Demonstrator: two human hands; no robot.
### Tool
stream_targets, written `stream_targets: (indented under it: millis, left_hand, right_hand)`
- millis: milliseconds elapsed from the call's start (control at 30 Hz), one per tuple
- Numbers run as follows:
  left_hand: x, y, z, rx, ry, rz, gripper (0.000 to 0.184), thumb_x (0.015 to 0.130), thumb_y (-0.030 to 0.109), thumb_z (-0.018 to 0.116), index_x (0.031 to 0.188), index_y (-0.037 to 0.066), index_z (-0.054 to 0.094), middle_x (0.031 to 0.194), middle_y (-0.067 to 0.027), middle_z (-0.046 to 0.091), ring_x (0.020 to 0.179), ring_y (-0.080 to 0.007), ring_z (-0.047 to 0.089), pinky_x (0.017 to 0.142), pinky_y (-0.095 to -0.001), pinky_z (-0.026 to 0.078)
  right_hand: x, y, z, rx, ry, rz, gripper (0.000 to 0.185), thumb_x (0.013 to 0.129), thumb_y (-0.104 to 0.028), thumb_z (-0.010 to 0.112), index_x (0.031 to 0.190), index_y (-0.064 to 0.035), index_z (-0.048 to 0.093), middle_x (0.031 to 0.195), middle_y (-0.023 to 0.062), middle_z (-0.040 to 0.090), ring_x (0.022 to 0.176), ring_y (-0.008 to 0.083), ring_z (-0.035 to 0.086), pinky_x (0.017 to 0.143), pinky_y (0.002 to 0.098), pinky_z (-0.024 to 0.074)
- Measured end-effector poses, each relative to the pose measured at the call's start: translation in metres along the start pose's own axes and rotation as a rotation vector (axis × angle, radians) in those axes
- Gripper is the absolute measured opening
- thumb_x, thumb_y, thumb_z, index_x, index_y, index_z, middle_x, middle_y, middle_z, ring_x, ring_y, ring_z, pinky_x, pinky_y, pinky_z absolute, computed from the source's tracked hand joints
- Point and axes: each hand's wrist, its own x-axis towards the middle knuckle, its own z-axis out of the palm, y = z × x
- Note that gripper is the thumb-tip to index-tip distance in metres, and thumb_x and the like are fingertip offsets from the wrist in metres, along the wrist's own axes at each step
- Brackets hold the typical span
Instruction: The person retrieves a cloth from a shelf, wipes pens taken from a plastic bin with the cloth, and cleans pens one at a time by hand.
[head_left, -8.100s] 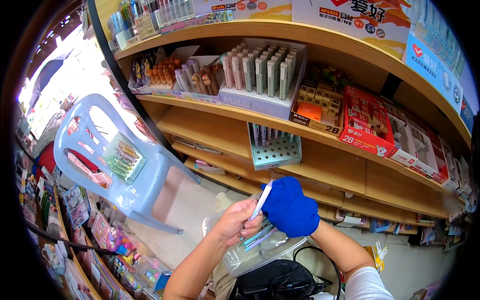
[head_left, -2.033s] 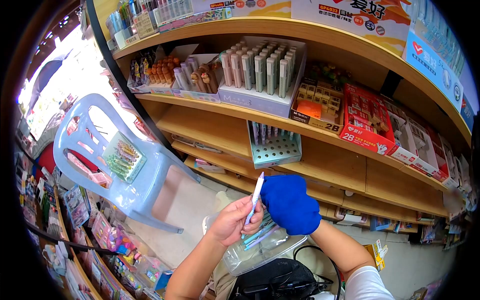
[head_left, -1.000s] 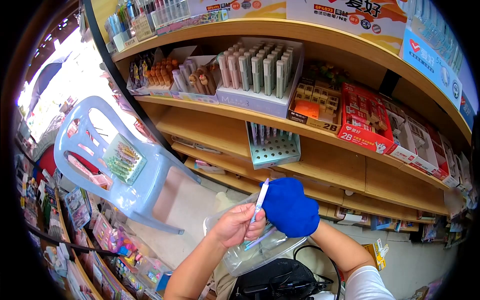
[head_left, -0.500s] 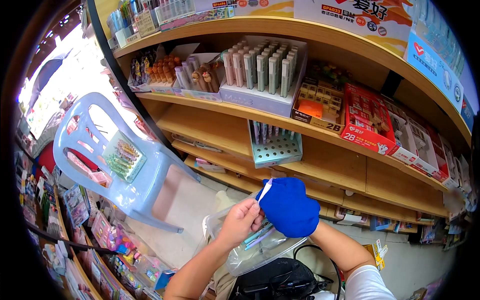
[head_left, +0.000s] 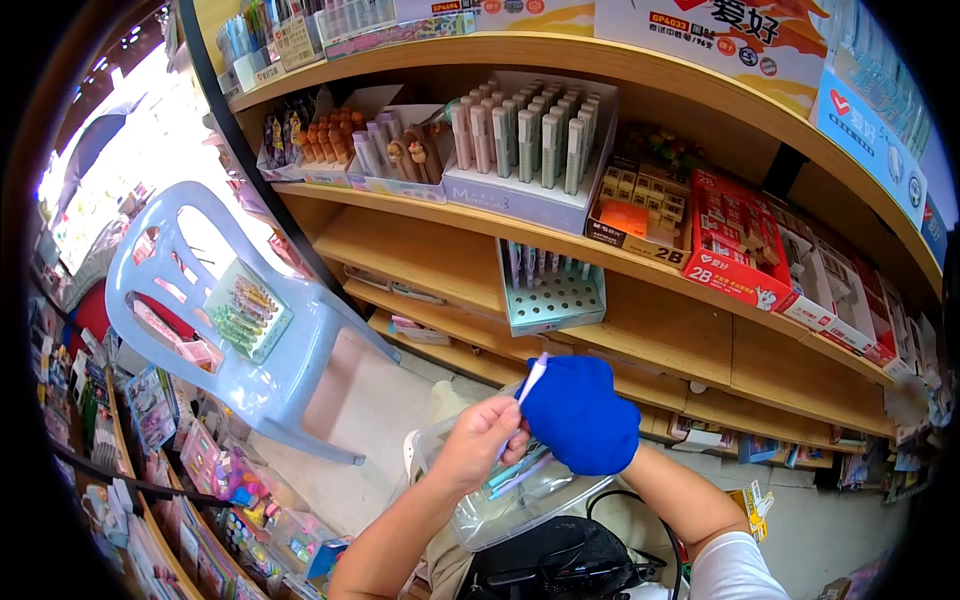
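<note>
In the head view, the left hand (head_left: 482,441) pinched a pen (head_left: 534,380), its fingers hiding much of the barrel. The pen stood over a clear tub (head_left: 478,526), its upper end against a blue cloth (head_left: 580,416). That cloth covered the right hand, so its grip could not be told. The left hand partly hid the pens (head_left: 522,476) in the tub; a black bag (head_left: 550,562) was cut off below.
</note>
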Motion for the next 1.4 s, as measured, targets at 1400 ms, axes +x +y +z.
stream_targets:
  millis: [1400]
  left_hand:
    - [0.003, 0.007, -0.004, -0.24, -0.173, -0.167, 0.022, 0.091, 0.027, 0.041, 0.086, 0.006, 0.046, 0.055, -0.0016, 0.037, 0.044, -0.0097, 0.033, 0.041, -0.0205, 0.028]
  right_hand:
    - [-0.005, 0.012, 0.006, 0.058, 0.053, -0.092, 0.01, 0.07, -0.016, 0.054, 0.073, -0.0073, 0.057, 0.075, 0.0123, 0.056, 0.069, 0.0297, 0.055, 0.06, 0.04, 0.0425]
